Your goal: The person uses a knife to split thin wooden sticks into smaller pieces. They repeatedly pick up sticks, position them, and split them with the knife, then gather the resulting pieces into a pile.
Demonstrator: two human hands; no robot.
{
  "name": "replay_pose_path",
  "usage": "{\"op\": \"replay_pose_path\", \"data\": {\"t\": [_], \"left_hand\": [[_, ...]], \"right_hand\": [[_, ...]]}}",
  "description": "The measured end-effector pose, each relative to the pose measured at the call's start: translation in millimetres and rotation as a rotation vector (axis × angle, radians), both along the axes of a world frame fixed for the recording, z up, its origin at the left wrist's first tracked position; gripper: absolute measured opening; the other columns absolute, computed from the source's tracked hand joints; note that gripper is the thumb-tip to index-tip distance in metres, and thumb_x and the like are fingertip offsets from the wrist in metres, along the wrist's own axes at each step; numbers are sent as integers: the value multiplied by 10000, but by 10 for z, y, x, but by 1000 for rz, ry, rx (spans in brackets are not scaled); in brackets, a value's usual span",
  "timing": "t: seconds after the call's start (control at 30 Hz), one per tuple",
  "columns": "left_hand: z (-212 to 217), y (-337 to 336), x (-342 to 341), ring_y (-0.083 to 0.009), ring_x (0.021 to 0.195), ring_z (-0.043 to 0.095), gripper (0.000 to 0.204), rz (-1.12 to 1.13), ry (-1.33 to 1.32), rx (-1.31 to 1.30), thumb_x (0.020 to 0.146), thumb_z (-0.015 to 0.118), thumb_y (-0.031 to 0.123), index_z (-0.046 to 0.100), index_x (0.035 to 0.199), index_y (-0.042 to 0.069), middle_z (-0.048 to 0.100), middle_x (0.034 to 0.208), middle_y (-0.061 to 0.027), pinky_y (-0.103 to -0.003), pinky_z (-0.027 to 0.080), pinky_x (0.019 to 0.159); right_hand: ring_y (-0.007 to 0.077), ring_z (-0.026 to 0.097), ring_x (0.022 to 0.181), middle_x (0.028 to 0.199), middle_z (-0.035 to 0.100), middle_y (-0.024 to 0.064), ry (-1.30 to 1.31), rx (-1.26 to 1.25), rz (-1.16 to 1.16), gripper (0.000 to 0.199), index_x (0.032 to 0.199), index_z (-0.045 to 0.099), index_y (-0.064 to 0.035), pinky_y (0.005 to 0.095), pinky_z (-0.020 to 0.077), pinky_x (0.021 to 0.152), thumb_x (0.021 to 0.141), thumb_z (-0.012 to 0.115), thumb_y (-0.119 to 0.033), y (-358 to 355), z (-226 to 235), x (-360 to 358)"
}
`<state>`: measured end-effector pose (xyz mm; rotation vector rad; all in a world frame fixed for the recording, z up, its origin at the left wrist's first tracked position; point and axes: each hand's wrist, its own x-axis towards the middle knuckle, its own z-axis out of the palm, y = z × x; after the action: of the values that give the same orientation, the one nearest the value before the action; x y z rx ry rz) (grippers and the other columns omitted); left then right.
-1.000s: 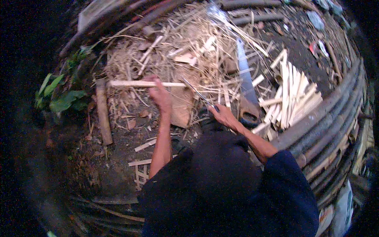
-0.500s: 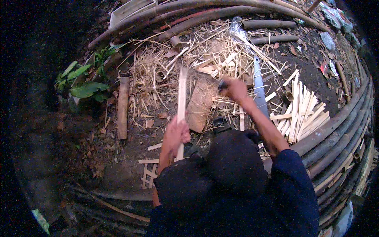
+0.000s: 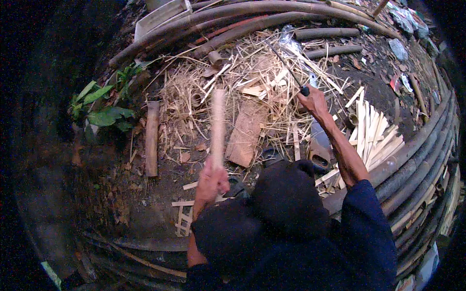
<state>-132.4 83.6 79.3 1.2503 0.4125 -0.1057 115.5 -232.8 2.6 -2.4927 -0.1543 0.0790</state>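
Observation:
My left hand (image 3: pixel 212 183) is closed round the lower part of a pale, flat bamboo strip (image 3: pixel 218 121), which stands nearly upright in view and is blurred by motion. My right hand (image 3: pixel 314 103) grips the black handle of a long knife (image 3: pixel 286 66); its thin dark blade slants up and to the left, apart from the strip. Between the hands a rough wooden block (image 3: pixel 247 131) lies on the ground. Beneath my right forearm rests a handsaw (image 3: pixel 319 145), partly hidden by the arm.
Shavings (image 3: pixel 184 102) cover the ground ahead. A pile of cut strips (image 3: pixel 371 131) lies at the right, beside stacked bamboo poles (image 3: pixel 403 179). More poles (image 3: pixel 252 10) curve across the far side. A short bamboo piece (image 3: pixel 152 138), green plant (image 3: pixel 107 114) and small lattice (image 3: pixel 184 220) are at the left.
My right hand has moved away to the right and slightly farther off, bringing the knife's blade into clear view. The strip in my left hand has shifted slightly left and nearer.

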Motion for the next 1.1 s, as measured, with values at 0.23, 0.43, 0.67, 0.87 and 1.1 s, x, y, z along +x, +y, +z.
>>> {"op": "replay_pose_path", "data": {"t": [0.23, 0.43, 0.67, 0.87, 1.1], "left_hand": [[-652, -476, 1388, -65, 569, 383, 431, 620, -342, 143, 992, 422, 330, 435, 1295, 24, 392, 657, 27, -226, 361, 518], [-1240, -1190, 1421, -186, 937, 510, 479, 5, -214, 267, 948, 504, 302, 415, 1270, -42, 508, 1050, -119, -345, 438, 831], [-2504, -310, 318, -430, 956, 524, 392, 115, -223, 997, 793, 619, 195, 513, 1094, -32, 508, 1078, -272, -475, 455, 810], [-2710, 1332, -1037, -442, 913, 612, 637, 676, 691, 1056, 830, 623, 371, 338, 1269, 9, 604, 1031, -293, -488, 488, 798], [-2551, 1652, -1656, -388, 1262, 389, 942, 829, 1083, 1130, 743, 736, 338, 173, 1434, 34, 384, 1355, -283, -475, 420, 942]], "right_hand": [[253, 612, 786, 841, 643, 148, 354, 491, 222, 515, 1041, 615, -33, 350, 475, 749, 788, 673, -478, 916, 370, -1319], [271, 582, 932, 1015, 622, 167, 435, 491, -81, 564, 1144, 565, 20, 373, 450, 847, 812, 663, -426, 496, -180, -1480], [174, 551, 788, 902, 622, 95, 297, 174, -384, 364, 1078, 593, 5, 305, 450, 709, 869, 645, -289, -1754, -794, -1799], [196, 559, 835, 935, 625, 108, 291, 41, -396, 369, 1098, 580, 4, 318, 451, 748, 871, 642, -281, -2187, -1026, -1705], [220, 569, 890, 973, 630, 124, 324, -31, -282, 377, 1121, 566, 3, 333, 451, 792, 873, 639, -272, -2097, -1032, -1505]]}}
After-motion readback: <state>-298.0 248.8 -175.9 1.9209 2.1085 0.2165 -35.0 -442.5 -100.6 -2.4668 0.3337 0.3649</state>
